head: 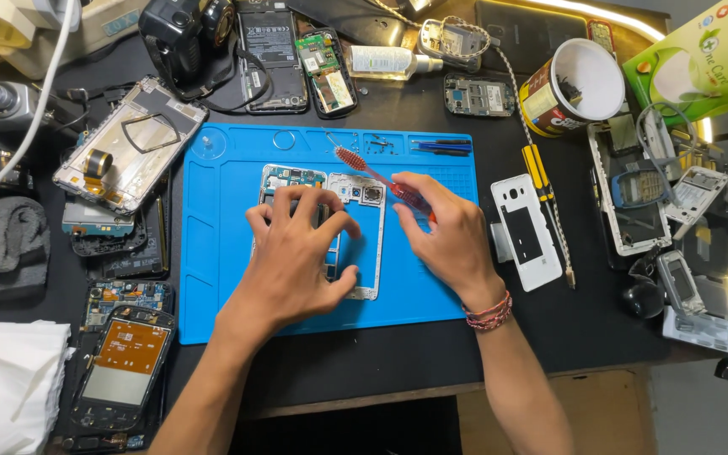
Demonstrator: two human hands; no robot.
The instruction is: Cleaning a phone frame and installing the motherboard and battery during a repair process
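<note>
An opened phone with a white mid-frame lies on the blue repair mat. My left hand presses down on the phone with spread fingers and covers its left half; a bit of green circuit board shows above the fingers. My right hand is at the phone's right edge and grips a red translucent brush, whose bristled head points up and left above the phone's camera area.
A white back cover lies right of the mat. Dismantled phones crowd the left side, the back and the right. A cup and yellow-handled tool stand at back right. Tweezers rest on the mat's top edge.
</note>
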